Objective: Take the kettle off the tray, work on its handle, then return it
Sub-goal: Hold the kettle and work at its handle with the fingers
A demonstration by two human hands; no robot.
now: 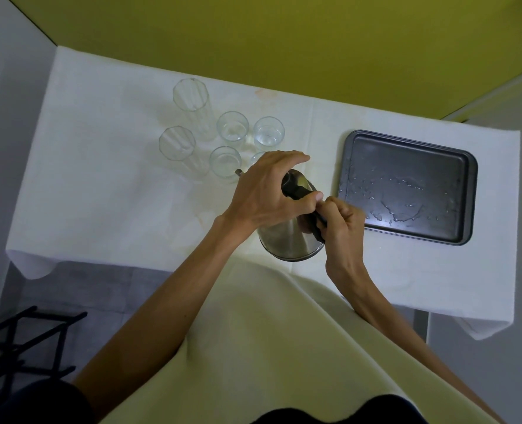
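Now both hands grip the steel kettle: left hand steadying its top, right hand pinching the black handle; rigid, probably slick.

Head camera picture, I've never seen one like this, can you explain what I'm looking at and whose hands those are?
There is no machine here. The one picture comes from a wide-angle camera worn on a person's head, looking down at their own bare arms. On the white tablecloth a steel kettle stands near the front edge. The left hand rests over its top, and the right hand grips the black handle. To the right lies a dark baking tray, bare except for water droplets, so the kettle is off it. Behind the kettle stand clear glasses, two tall and several short. A black rack shows at lower left.
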